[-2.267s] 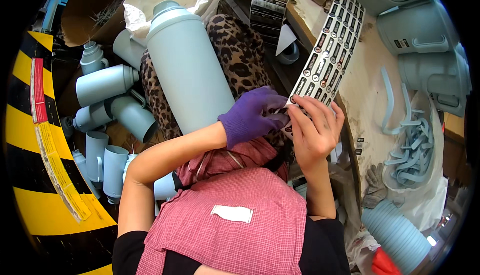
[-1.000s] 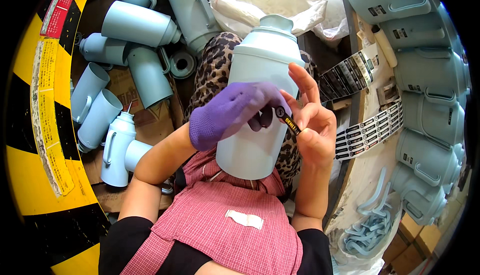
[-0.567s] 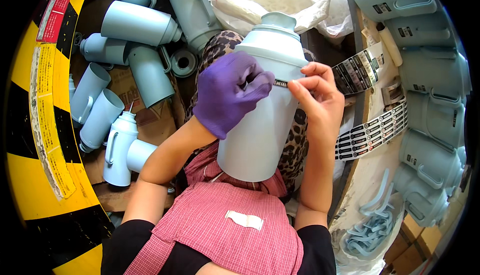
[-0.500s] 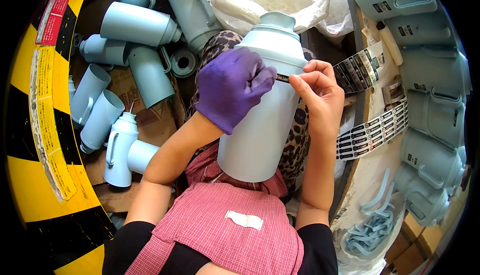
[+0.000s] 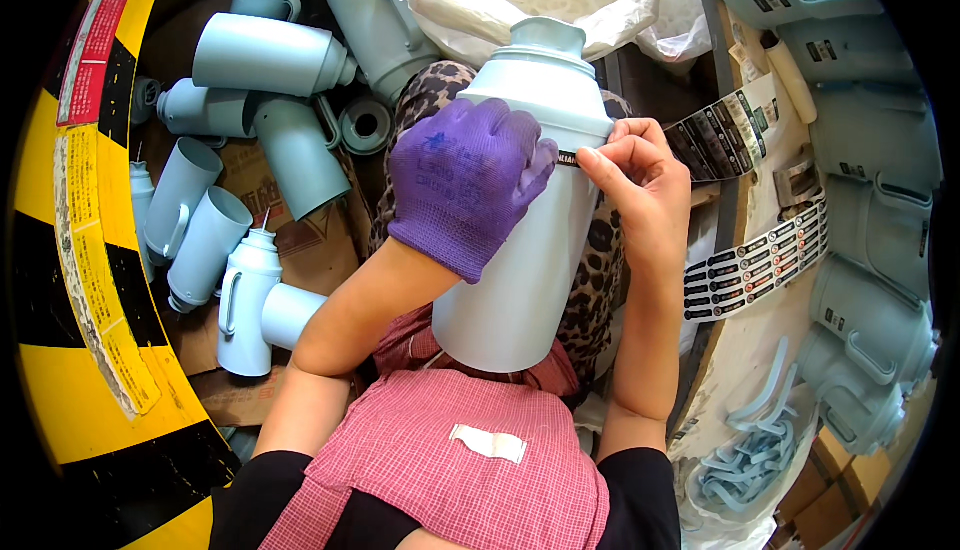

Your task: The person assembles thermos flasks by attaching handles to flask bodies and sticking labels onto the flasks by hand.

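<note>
Under shoulder edge of flask (image 5: 515,260), L hand (image 5: 463,182) & R hand (image 5: 648,182) pinch label (image 5: 567,158); prob. floppy, tacky: hold by ends!

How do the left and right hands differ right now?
The left hand wears a purple glove; the right hand is bare. The left hand is at the left end of the small black label, the right hand at its right end. Both have fingers at the label, by the upper body of the pale blue flask.
</note>
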Tool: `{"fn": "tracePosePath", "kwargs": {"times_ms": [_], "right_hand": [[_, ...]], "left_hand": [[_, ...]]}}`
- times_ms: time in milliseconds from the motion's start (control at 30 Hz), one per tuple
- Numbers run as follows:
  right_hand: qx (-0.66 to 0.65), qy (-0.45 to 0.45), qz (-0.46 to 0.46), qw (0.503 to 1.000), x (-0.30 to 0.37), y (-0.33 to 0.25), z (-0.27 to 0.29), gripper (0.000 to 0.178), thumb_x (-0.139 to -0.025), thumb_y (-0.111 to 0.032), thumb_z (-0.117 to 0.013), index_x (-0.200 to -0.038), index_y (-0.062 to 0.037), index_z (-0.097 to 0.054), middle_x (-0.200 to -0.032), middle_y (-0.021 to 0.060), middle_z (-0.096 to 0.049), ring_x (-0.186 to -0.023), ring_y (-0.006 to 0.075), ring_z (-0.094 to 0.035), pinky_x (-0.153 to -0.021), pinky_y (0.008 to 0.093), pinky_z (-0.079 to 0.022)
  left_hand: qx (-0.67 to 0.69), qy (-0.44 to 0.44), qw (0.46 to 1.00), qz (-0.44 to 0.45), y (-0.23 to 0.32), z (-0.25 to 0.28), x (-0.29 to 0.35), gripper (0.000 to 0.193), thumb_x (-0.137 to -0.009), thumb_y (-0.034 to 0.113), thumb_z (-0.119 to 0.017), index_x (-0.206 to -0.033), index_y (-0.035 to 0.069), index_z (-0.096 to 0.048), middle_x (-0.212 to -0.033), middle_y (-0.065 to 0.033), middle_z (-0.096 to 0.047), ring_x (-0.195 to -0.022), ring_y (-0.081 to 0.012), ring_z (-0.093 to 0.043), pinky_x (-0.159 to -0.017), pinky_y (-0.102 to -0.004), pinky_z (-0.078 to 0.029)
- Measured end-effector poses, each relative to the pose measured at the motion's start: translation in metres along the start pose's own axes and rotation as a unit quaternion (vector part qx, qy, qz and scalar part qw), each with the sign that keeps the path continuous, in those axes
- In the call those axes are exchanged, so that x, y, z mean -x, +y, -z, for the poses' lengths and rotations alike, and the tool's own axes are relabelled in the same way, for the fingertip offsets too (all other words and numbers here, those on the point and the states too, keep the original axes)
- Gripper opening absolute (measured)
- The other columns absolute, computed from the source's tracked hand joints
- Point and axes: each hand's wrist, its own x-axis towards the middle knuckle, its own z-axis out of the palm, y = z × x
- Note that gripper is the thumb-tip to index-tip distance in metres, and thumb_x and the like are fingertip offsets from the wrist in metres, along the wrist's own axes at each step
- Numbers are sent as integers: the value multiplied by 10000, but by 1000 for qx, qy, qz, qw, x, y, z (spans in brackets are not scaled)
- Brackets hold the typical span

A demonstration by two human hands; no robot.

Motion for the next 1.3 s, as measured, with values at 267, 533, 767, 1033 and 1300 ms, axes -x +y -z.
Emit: {"fn": "tracePosePath", "kwargs": {"times_ms": [267, 533, 767, 1033, 1300], "right_hand": [[56, 14, 56, 997, -5, 20, 4, 300, -797, -89, -880, -687, -15, -611, -997, 11, -544, -878, 90, -542, -770, 234, -449], [-63, 41, 78, 994, 0, 37, -12, 662, -897, -216, -812, -1480, -73, -533, -1489, 157, -513, -1439, 290, -435, -1168, 440, -384], [-132, 86, -100, 983, 98, 69, 64, 540, -951, -95, -724, -1468, -68, -569, -1497, 62, -552, -1332, 202, -552, -1043, 362, -504], [211, 27, -302, 929, 459, 121, 153, 223, -942, -235, -725, -1033, -35, -759, -1043, 136, -757, -966, 287, -724, -861, 390, -560], [571, 155, -549, 591, 668, 308, 56, 739, -880, -360, -770, -1470, -4, -505, -1686, 265, -262, -1531, 464, -292, -1233, 532, -303]], "left_hand": [[-60, -122, 990, 28, -11, 12, -3, 275, -908, 369, -714, -798, 125, -653, -845, -47, -688, -790, -281, -690, -621, -450, -534], [195, 32, 980, 13, -44, -12, 6, 679, -957, 515, -685, -1406, 25, -549, -1335, -236, -608, -1213, -419, -579, -1073, -493, -436], [-59, -11, 956, -287, -91, -35, -7, 518, -1076, 133, -513, -1580, 71, -412, -1611, -190, -446, -1491, -292, -439, -1192, -391, -398], [296, -455, 835, -97, -110, -94, -163, 469, -1097, 179, -403, -1528, 10, -475, -1510, -189, -549, -1340, -314, -578, -1180, -399, -400], [143, -459, 808, -340, -50, -58, -188, 433, -1088, 394, -530, -1334, 70, -680, -1189, -133, -738, -1052, -270, -719, -969, -374, -547]]}}
